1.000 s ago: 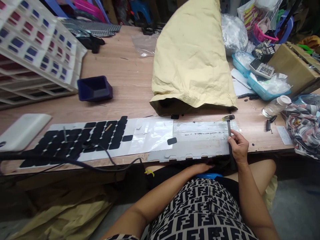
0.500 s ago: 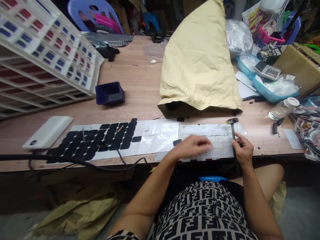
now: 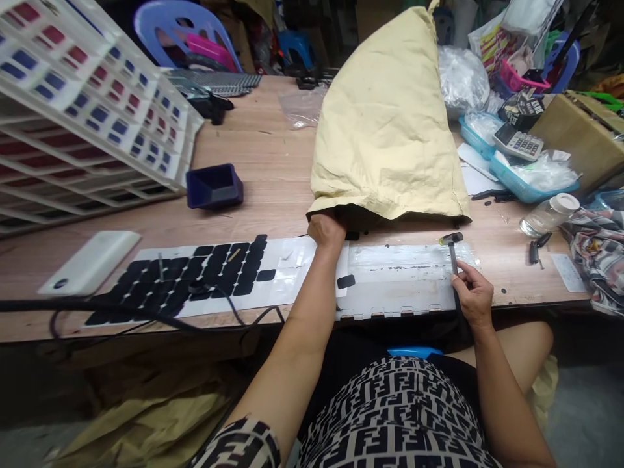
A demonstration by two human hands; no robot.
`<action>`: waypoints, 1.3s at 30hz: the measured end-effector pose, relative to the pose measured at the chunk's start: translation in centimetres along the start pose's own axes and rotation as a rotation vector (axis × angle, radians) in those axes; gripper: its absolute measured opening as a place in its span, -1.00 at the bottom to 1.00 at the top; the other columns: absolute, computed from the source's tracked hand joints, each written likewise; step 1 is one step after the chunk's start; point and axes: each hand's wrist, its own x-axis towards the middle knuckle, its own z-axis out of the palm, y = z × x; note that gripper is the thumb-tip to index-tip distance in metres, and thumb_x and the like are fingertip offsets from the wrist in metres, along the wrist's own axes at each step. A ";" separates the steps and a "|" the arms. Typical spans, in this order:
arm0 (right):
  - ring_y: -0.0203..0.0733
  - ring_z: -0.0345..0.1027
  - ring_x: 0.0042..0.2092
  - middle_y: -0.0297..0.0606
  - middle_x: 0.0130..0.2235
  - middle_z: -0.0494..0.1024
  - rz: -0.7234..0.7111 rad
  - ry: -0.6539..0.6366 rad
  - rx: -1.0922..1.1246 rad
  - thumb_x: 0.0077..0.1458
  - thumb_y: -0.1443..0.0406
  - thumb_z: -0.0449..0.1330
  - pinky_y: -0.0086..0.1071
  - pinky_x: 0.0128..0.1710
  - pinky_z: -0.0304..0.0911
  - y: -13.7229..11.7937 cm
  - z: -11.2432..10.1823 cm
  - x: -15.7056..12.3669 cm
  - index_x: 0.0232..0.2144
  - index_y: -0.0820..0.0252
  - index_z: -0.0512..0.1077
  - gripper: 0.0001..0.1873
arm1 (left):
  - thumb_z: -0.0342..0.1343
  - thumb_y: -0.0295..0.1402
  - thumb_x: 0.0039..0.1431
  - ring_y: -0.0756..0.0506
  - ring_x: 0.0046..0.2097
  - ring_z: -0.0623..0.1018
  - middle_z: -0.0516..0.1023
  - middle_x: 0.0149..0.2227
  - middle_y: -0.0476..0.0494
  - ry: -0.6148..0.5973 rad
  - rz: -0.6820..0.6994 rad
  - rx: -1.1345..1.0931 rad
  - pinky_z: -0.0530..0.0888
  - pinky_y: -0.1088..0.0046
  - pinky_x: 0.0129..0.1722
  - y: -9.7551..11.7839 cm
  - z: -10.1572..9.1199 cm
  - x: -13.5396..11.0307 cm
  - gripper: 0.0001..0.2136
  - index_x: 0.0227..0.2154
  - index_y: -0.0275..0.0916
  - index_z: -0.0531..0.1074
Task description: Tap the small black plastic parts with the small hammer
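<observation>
My left hand (image 3: 327,230) reaches into the open mouth of a big tan paper sack (image 3: 387,123) lying on the wooden table; its fingers are hidden inside. My right hand (image 3: 470,296) grips the handle of a small hammer (image 3: 452,248) whose head rests on a grey plate (image 3: 404,276) at the table's front edge. One black pad (image 3: 346,281) lies on a white sheet beside the plate. Further left, several black pads (image 3: 195,276) are laid in rows on the white sheet.
A dark blue tray (image 3: 214,186) sits mid-table. White stacked racks (image 3: 88,123) fill the left. A white slab (image 3: 92,261) and black cable (image 3: 146,315) lie front left. Blue baskets, a calculator (image 3: 518,143), a jar (image 3: 548,214) and patterned cloth (image 3: 602,253) crowd the right.
My left hand rose from my lap, passed over the grey plate and went forward into the sack's mouth. The right hand has kept hold of the hammer in place.
</observation>
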 end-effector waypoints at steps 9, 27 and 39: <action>-0.32 0.16 -0.47 -0.42 -0.47 0.33 -0.009 0.004 -0.002 0.08 0.22 0.26 -0.40 -0.46 0.19 0.1 0.1 0.0 -0.02 0.22 0.59 -0.59 | 0.12 -0.27 0.21 -0.44 0.02 0.55 0.59 -0.02 -0.44 0.008 0.127 0.006 0.47 0.04 -0.03 -0.5 0.8 -0.1 -0.64 0.02 -0.26 0.55; -0.32 0.17 -0.45 -0.40 -0.45 0.34 -0.020 0.003 -0.037 0.09 0.21 0.26 -0.40 -0.42 0.23 0.7 0.1 0.0 -0.02 0.20 0.59 -0.59 | 0.27 -0.31 0.13 -0.07 -0.25 0.52 0.58 -0.21 -0.07 -0.429 0.573 -0.405 0.44 0.42 -0.25 1.0 -1.0 -11.2 -0.83 -0.22 -0.17 0.62; -0.21 0.30 -0.41 -0.34 -0.46 0.45 -0.256 -0.010 -0.297 0.13 0.26 0.21 -0.25 -0.24 0.36 -1.6 0.6 -1.2 -0.02 0.17 0.59 -0.63 | 0.28 -0.28 0.13 -0.07 -0.17 0.54 0.58 -0.19 0.03 -0.462 0.635 -0.390 0.37 0.41 -0.21 2.7 1.5 -12.3 -0.85 -0.22 -0.08 0.61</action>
